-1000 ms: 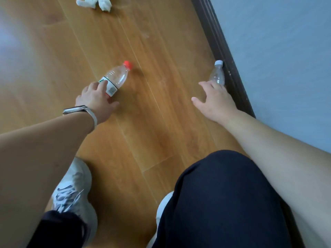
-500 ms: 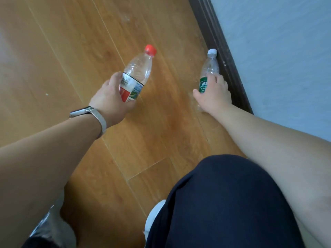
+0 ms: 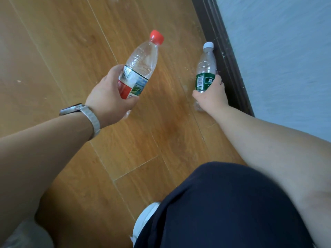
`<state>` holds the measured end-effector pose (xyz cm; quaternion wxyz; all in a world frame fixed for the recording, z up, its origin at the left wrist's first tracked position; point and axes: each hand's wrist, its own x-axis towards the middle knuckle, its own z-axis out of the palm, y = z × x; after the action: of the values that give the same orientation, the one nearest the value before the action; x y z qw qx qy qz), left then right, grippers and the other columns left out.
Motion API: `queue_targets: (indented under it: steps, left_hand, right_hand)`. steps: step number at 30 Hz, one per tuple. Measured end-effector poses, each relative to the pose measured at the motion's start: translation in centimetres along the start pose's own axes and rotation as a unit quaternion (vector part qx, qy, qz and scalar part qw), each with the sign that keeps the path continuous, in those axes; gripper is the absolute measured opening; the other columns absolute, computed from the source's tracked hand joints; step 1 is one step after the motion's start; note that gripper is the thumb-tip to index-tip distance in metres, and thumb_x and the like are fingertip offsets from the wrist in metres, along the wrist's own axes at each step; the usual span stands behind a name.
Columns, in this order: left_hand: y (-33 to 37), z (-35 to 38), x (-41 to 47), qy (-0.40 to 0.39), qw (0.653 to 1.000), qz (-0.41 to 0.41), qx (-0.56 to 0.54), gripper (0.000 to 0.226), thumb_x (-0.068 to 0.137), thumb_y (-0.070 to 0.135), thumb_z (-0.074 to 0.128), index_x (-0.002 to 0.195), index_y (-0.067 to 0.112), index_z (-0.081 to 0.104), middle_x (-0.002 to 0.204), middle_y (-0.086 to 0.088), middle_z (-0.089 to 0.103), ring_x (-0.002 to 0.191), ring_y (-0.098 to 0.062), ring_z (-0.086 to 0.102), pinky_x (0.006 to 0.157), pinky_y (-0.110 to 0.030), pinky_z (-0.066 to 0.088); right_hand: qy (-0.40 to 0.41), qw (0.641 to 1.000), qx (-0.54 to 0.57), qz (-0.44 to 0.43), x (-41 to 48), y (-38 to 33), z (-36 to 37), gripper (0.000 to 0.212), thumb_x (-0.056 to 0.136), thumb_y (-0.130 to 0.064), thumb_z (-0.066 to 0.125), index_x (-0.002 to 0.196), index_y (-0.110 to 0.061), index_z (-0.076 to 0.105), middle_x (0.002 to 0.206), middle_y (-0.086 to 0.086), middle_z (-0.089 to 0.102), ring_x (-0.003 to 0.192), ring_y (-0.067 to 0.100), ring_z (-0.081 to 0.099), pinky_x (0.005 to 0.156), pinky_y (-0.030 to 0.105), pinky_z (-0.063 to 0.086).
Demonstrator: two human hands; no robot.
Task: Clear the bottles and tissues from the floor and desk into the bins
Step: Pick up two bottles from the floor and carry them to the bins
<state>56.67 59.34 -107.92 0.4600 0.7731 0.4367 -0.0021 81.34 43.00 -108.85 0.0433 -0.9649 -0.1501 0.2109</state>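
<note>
My left hand (image 3: 109, 99), with a watch on the wrist, grips a clear plastic bottle with a red cap (image 3: 141, 63) around its red, white and green label, held above the wooden floor with the cap pointing away. My right hand (image 3: 212, 96) grips a smaller clear bottle with a white cap (image 3: 206, 67) around its green label, close to the dark skirting board. Both bottles look empty. No tissue and no bin is in view.
The dark skirting board (image 3: 227, 56) runs along the right, with a pale blue wall (image 3: 286, 59) behind it. My knee in dark trousers (image 3: 223, 208) fills the lower right, and a white shoe tip (image 3: 145, 219) shows below it. Wooden floor (image 3: 53, 59) spreads to the left.
Both hands closed on the bottles that lay on the floor and lifted them. The tissue at the top has left the view as my head moved.
</note>
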Motion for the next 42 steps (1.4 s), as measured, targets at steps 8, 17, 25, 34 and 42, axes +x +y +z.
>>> queue_targets:
  steps: [8, 17, 25, 34, 42]
  left_hand:
    - [2.3, -4.2, 0.7, 0.006, 1.000, -0.012, -0.028, 0.074, 0.075, 0.030, 0.071, 0.138, 0.033, 0.034, 0.116, 0.008, 0.058, 0.092, -0.012, 0.061, 0.058, -0.017, 0.040]
    - [7.6, -15.9, -8.9, 0.064, 0.987, -0.100, -0.110, 0.067, 0.074, 0.028, 0.070, 0.131, 0.031, 0.036, 0.107, 0.007, 0.063, 0.084, -0.007, 0.065, 0.059, -0.018, 0.048]
    - [15.2, -29.4, -21.7, 0.136, 0.959, -0.161, -0.188, 0.060, 0.079, 0.021, 0.072, 0.124, 0.036, 0.035, 0.092, 0.020, 0.063, 0.079, -0.005, 0.070, 0.077, -0.038, 0.060]
    - [26.1, -40.9, -34.5, 0.179, 0.951, -0.155, -0.199, 0.063, 0.084, 0.007, 0.071, 0.135, 0.021, 0.035, 0.096, 0.021, 0.056, 0.074, 0.017, 0.060, 0.061, -0.007, 0.047]
    - [34.9, -47.3, -43.0, 0.218, 0.949, -0.125, -0.189, 0.059, 0.084, 0.012, 0.072, 0.124, 0.033, 0.035, 0.098, 0.019, 0.058, 0.075, 0.016, 0.060, 0.062, -0.009, 0.047]
  right_hand:
    - [-0.073, 0.986, 0.076, -0.131, -2.9, -4.8, -2.8, 0.073, 0.062, -0.034, 0.070, 0.128, -0.033, 0.039, 0.111, -0.007, 0.053, 0.088, 0.010, 0.058, 0.076, 0.039, 0.055]
    - [-0.120, 0.967, 0.158, -0.157, -14.0, -14.0, -10.7, 0.057, 0.068, -0.024, 0.071, 0.117, -0.027, 0.044, 0.105, -0.005, 0.053, 0.086, 0.008, 0.056, 0.063, 0.022, 0.049]
    - [-0.169, 0.952, 0.172, -0.191, -26.3, -19.4, -23.1, 0.080, 0.068, -0.021, 0.074, 0.138, -0.023, 0.037, 0.116, -0.003, 0.050, 0.096, 0.013, 0.054, 0.076, 0.027, 0.046]
    - [-0.199, 0.920, 0.199, -0.273, -38.3, -22.0, -37.8, 0.077, 0.069, -0.023, 0.073, 0.136, -0.028, 0.037, 0.111, -0.008, 0.058, 0.094, 0.005, 0.058, 0.074, 0.023, 0.050]
    - [-0.167, 0.909, 0.223, -0.308, -45.7, -20.4, -50.3, 0.077, 0.069, -0.028, 0.072, 0.136, -0.034, 0.036, 0.117, -0.012, 0.056, 0.102, 0.008, 0.057, 0.087, 0.039, 0.053]
